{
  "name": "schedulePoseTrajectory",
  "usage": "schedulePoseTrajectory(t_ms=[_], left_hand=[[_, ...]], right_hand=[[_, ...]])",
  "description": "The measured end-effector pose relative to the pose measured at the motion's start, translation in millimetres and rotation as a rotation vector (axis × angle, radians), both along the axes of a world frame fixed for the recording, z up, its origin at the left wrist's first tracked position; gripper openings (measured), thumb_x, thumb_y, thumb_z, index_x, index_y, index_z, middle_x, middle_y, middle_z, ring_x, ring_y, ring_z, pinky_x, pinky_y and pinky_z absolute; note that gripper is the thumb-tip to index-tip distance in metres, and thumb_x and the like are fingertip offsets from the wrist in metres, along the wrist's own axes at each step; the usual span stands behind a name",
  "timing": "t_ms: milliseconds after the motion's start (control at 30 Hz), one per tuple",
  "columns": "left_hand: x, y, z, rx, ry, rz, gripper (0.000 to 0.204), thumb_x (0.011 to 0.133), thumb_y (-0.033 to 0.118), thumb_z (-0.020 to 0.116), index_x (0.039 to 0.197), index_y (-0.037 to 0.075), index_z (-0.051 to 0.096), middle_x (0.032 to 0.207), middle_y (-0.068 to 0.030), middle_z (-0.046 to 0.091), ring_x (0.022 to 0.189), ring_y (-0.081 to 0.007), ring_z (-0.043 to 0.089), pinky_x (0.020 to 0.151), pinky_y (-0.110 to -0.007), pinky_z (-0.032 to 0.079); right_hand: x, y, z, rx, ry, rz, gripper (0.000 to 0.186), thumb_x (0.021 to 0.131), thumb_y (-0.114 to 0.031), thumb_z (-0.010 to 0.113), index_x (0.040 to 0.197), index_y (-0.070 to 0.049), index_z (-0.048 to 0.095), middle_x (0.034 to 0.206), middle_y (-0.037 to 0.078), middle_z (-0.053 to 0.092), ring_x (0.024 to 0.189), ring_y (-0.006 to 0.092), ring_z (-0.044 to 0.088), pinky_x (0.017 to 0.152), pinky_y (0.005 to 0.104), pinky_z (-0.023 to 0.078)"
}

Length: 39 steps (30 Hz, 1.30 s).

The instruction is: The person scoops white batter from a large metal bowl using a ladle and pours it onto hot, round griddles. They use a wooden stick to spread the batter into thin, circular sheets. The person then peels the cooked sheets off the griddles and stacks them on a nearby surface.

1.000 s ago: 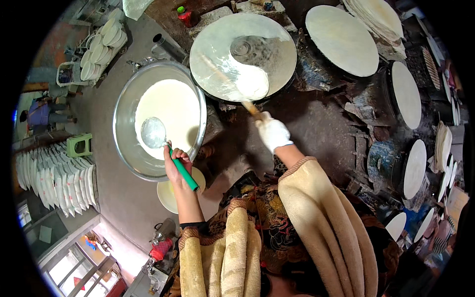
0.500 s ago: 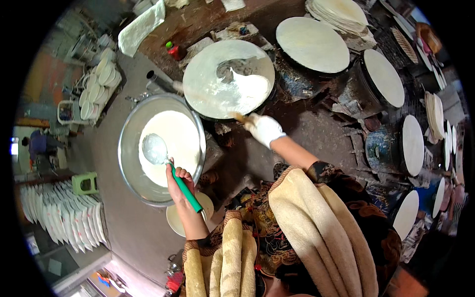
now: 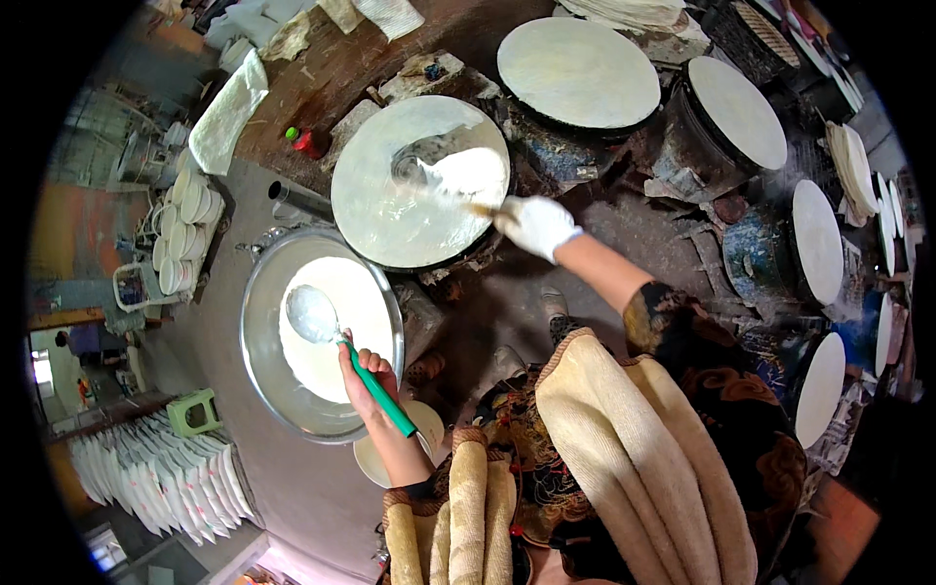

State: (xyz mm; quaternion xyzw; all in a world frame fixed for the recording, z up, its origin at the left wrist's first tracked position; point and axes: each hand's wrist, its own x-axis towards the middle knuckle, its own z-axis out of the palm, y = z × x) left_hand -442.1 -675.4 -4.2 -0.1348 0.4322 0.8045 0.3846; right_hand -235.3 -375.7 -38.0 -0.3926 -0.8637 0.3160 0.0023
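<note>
My left hand (image 3: 369, 375) is closed round the green handle of a metal ladle (image 3: 312, 312) above a large steel bowl (image 3: 260, 380) of white batter. My right hand (image 3: 534, 226), in a white glove, grips a wooden spreader (image 3: 482, 209) on the round griddle (image 3: 409, 234) ahead. A thick white pool of batter (image 3: 468, 171) lies on the griddle's right side, beside a bare dark patch. A thin pale layer covers much of the rest; the spreader's far end is blurred.
More griddles with pale rounds (image 3: 577, 68) curve along the right, near stacks of flat sheets (image 3: 850, 171). A red bottle (image 3: 308, 142), pipe (image 3: 302, 200) and cloth (image 3: 226, 112) lie beyond the bowl. Tubs (image 3: 190, 224), green stool (image 3: 193, 411), sacks (image 3: 156, 478) and a distant person (image 3: 80, 339) are left.
My right hand and spreader have swept across the griddle, and more pale batter now covers it. The ladle stays over the bowl. The view has shifted.
</note>
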Motion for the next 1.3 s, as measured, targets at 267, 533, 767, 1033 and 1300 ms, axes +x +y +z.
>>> schedulePoseTrajectory(t_ms=[267, 533, 767, 1033, 1300], left_hand=[[-7.5, 10.2, -12.9, 0.022, 0.045, -0.015, 0.028, 0.098, 0.029, 0.05, 0.119, 0.011, 0.057, 0.056, 0.0044, 0.042, 0.047, -0.0061, 0.042, 0.046, -0.023, 0.044], [1.3, 31.2, -7.1, 0.051, 0.01, -0.038, 0.028, 0.099, 0.027, 0.048, 0.119, 0.01, 0.056, 0.055, 0.0045, 0.037, 0.046, -0.0056, 0.038, 0.044, -0.022, 0.039], [7.3, 47.4, -4.8, 0.03, 0.03, -0.039, 0.03, 0.1, 0.028, 0.048, 0.123, 0.011, 0.054, 0.055, 0.0053, 0.036, 0.046, -0.0047, 0.036, 0.044, -0.021, 0.037], [20.1, 55.9, -1.0, 0.008, 0.052, -0.085, 0.033, 0.1, 0.029, 0.046, 0.128, 0.011, 0.05, 0.055, 0.0053, 0.036, 0.045, -0.0048, 0.036, 0.042, -0.02, 0.037], [22.8, 74.3, -3.5, 0.054, 0.007, -0.128, 0.033, 0.101, 0.03, 0.046, 0.131, 0.016, 0.047, 0.055, 0.0042, 0.036, 0.046, -0.0076, 0.036, 0.043, -0.023, 0.032]], right_hand=[[61.5, 48.0, -45.2, 0.104, -0.212, -0.135, 0.035, 0.095, -0.04, 0.041, 0.107, -0.011, 0.056, 0.086, 0.019, 0.066, 0.083, 0.0374, 0.065, 0.073, 0.0492, 0.052], [46.3, 47.1, -32.0, 0.072, 0.068, -0.002, 0.037, 0.09, -0.042, 0.049, 0.108, -0.011, 0.061, 0.085, 0.021, 0.066, 0.082, 0.0385, 0.065, 0.075, 0.048, 0.052], [58.1, 99.3, -53.4, 0.139, -0.081, -0.166, 0.039, 0.093, -0.041, 0.045, 0.11, -0.009, 0.059, 0.088, 0.021, 0.066, 0.086, 0.0385, 0.064, 0.076, 0.0484, 0.051], [79.6, 78.1, -41.7, 0.097, -0.027, -0.06, 0.039, 0.092, -0.042, 0.047, 0.111, -0.012, 0.065, 0.112, 0.019, 0.058, 0.104, 0.0361, 0.059, 0.089, 0.0434, 0.047], [-40.7, 133.1, -26.2, 0.167, -0.098, -0.175, 0.04, 0.094, -0.039, 0.046, 0.124, -0.015, 0.054, 0.114, 0.019, 0.058, 0.101, 0.0347, 0.061, 0.084, 0.0467, 0.051]])
